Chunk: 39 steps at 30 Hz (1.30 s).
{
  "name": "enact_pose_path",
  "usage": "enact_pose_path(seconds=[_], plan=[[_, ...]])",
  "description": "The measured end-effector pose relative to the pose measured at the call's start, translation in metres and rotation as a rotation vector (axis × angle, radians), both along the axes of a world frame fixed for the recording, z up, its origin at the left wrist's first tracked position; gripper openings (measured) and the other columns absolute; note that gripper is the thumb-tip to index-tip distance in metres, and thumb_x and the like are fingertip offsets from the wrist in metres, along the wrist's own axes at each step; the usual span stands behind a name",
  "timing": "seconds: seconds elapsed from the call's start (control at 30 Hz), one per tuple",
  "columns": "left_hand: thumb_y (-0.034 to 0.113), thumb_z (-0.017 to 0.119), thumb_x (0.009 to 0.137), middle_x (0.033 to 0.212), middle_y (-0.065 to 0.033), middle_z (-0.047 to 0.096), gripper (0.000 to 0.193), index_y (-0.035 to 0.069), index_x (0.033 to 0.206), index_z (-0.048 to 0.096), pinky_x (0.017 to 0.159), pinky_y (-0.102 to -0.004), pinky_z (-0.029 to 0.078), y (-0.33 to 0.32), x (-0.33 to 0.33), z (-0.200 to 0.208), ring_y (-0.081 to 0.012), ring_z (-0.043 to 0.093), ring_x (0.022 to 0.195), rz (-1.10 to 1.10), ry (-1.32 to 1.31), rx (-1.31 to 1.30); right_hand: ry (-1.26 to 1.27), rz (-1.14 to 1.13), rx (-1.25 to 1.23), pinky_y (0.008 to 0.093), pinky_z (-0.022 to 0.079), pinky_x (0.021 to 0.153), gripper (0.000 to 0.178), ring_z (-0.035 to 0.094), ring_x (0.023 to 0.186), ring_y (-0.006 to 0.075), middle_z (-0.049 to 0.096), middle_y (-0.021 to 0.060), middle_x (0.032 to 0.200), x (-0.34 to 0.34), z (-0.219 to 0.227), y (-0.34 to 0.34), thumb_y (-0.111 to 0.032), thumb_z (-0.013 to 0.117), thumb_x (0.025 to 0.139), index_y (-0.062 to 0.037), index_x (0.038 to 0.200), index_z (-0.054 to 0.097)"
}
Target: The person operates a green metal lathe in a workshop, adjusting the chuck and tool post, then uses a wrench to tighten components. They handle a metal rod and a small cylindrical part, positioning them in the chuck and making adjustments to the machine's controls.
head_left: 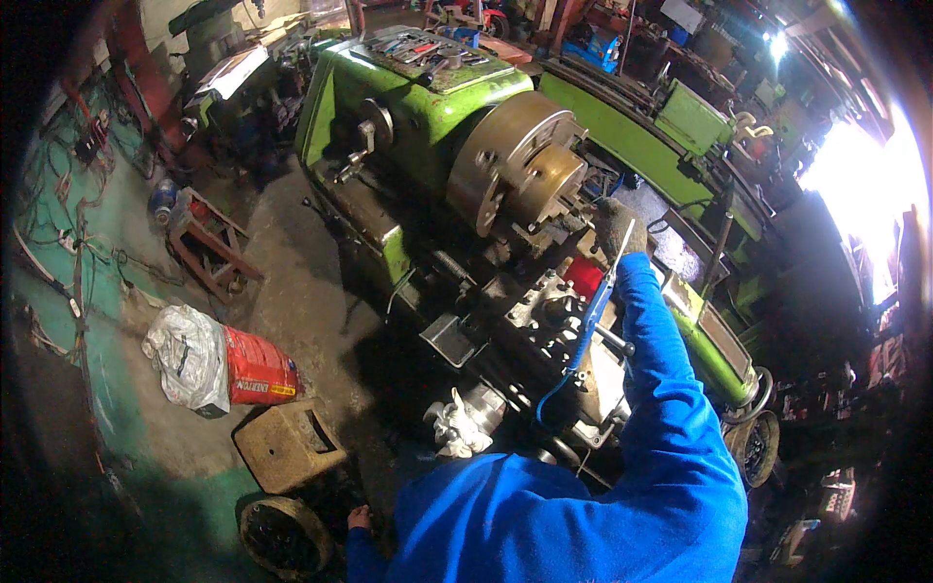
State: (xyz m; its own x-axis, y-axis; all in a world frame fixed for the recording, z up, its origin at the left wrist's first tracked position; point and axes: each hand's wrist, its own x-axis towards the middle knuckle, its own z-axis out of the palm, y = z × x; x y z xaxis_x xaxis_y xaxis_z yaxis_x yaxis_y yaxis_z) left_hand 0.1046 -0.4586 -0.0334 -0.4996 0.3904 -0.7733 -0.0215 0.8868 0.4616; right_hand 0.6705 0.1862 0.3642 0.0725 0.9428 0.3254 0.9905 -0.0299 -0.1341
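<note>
One right hand, its grip impossible to tell, has the round lathe chuck to its left.

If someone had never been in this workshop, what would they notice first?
Probably the big lime-green metal machine at top centre, with its thick, round, brownish metal chuck. Next might come the bright blue fabric sleeve right of centre, with the right hand beyond it, near the chuck. The dazzling white glare at the far right also grabs attention.
</note>
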Motion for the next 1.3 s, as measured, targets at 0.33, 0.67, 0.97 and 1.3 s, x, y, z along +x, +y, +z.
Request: enact_pose_path(seconds=[0.33,0.67,0.97,1.3], plan=[[0.021,0.073,0.102,0.106,-0.0126,0.075,0.030,-0.002,0.121,0.071,0.080,-0.0391,0.060,0.036,-0.047,-0.004,-0.0246,0.073,0.093,-0.073,0.067,0.305,-0.014,0.011,-0.119,0.0555,0.059,0.083,0.026,0.075,0.098,0.0425,0.078,0.0205,0.100,0.004,-0.008,-0.026,-0.035,0.068,0.092,-0.0170,0.109,0.077],[0.015,0.067,0.106,0.127,-0.0110,0.071,0.034,-0.001,0.136,0.065,0.105,-0.0365,0.054,0.260,0.015,0.110,-0.0218,0.067,0.117,-0.263,0.181,0.739,0.564,-0.156,0.343,0.0403,0.057,0.083,0.026,0.075,0.089,0.0298,0.078,0.0161,0.095,0.042,0.014,-0.132,-0.026,0.071,0.092,-0.0045,0.105,0.076],[0.025,0.081,0.089,0.134,-0.0177,0.069,0.057,0.002,0.139,0.065,0.111,-0.0449,0.048,0.452,0.209,0.349,-0.0361,0.063,0.125,-1.081,0.263,1.269,0.614,-0.288,0.067,0.0538,0.058,0.086,0.029,0.073,0.098,0.0444,0.076,0.0207,0.104,0.044,-0.024,-0.156,-0.036,0.062,0.096,-0.0120,0.108,0.075],[0.074,0.065,0.091,0.141,-0.0210,0.063,0.089,0.002,0.143,0.061,0.115,-0.0513,0.040,0.538,0.299,0.360,-0.0407,0.056,0.134,-1.468,0.189,1.515,0.588,-0.540,0.292,0.0473,0.059,0.083,0.044,0.075,0.092,0.0371,0.078,0.0190,0.104,0.076,-0.008,-0.207,-0.041,0.076,0.095,-0.0089,0.125,0.076]])
